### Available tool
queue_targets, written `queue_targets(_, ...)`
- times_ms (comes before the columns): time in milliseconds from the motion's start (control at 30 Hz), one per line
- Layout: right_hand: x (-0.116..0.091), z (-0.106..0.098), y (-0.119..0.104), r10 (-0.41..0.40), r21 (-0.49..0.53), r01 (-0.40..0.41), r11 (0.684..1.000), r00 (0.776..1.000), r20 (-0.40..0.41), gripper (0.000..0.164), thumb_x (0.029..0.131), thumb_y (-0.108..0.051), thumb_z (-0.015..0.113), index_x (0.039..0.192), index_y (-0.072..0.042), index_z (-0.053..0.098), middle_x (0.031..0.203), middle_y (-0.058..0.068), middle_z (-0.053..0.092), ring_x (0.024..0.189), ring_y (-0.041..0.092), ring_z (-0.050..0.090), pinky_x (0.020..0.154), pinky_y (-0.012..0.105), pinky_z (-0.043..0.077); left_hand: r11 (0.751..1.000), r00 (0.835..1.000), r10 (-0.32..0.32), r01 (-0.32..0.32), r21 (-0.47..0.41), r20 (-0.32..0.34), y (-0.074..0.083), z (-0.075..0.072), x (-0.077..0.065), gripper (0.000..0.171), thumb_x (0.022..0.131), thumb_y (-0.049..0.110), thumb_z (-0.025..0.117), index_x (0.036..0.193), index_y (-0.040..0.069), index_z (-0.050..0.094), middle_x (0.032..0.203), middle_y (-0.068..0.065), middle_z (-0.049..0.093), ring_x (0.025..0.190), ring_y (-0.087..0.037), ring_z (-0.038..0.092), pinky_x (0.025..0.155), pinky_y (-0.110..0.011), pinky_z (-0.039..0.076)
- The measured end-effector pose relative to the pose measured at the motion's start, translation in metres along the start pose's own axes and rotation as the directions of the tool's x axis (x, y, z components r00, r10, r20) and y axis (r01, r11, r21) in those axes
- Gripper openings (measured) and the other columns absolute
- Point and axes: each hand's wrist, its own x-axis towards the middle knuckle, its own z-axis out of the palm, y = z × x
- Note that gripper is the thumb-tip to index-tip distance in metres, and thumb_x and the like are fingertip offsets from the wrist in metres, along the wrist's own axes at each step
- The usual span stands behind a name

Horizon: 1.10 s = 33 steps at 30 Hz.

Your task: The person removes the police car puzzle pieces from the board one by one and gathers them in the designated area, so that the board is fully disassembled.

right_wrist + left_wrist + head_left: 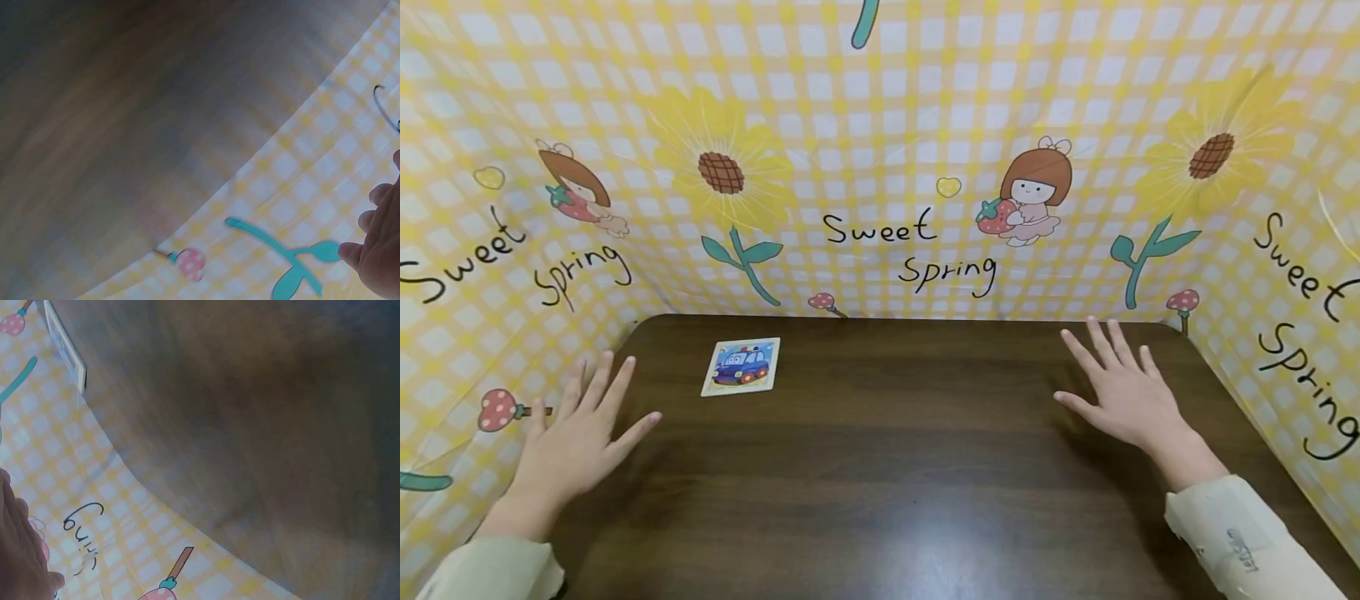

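Observation:
A square picture puzzle (741, 367) with a blue cartoon police car and a pale border lies at the back left of the dark wooden table. My left hand (568, 454) is at the table's left side, fingers straight and spread, holding nothing; the puzzle lies to the right of it and farther back. On the right side my right hand (1127, 392) has its fingers spread too, with nothing held. In the left wrist view the puzzle (65, 347) shows edge-on at the upper left, and part of the left hand (22, 550) appears at the lower left.
The dark wooden table (880, 467) has rounded back corners. A yellow-and-white checked cloth (880, 125) printed with sunflowers, girls and "Sweet Spring" stands behind it and along both sides. Pale sleeves (1247, 533) cover the forearms.

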Motion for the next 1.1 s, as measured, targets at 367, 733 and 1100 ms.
queue_targets(367,0.044,0.010,-0.051,-0.099,0.041,0.097,0.994,0.994,0.054,0.088,0.095,-0.059,0.053,0.162,-0.024,0.008,0.169,0.010,-0.007,0.155,0.038,-0.003,0.117,0.069,0.014,0.998,0.999,0.049,-0.048,-0.047,0.021,0.003,-0.002,0.031,0.088,0.100,0.059,0.042,0.160,0.021,-0.009,0.166,-0.004,-0.016,0.151,-0.031,-0.024,0.102,-0.082,0.004)
queue_targets(733,0.085,0.025,-0.111,-0.260,0.133,0.250,0.959,0.963,0.067,0.083,0.098,-0.055,0.052,0.162,-0.026,0.008,0.169,0.008,0.000,0.156,0.034,0.002,0.118,0.065,0.018,0.984,0.985,0.091,-0.066,-0.169,0.147,0.008,0.012,0.067,0.086,0.102,0.055,0.042,0.160,0.005,0.003,0.166,-0.024,0.001,0.152,-0.046,-0.005,0.099,-0.083,0.016)
queue_targets(1100,0.114,0.036,-0.161,-0.351,0.216,0.313,0.925,0.921,0.168,0.080,0.100,-0.053,0.050,0.161,-0.028,0.007,0.169,0.005,0.000,0.156,0.030,0.003,0.120,0.061,0.019,0.940,0.958,0.148,-0.058,-0.337,0.247,0.007,0.036,0.089,0.082,0.103,0.041,0.051,0.153,-0.013,0.015,0.153,-0.043,0.019,0.141,-0.064,0.009,0.109,-0.074,0.016)
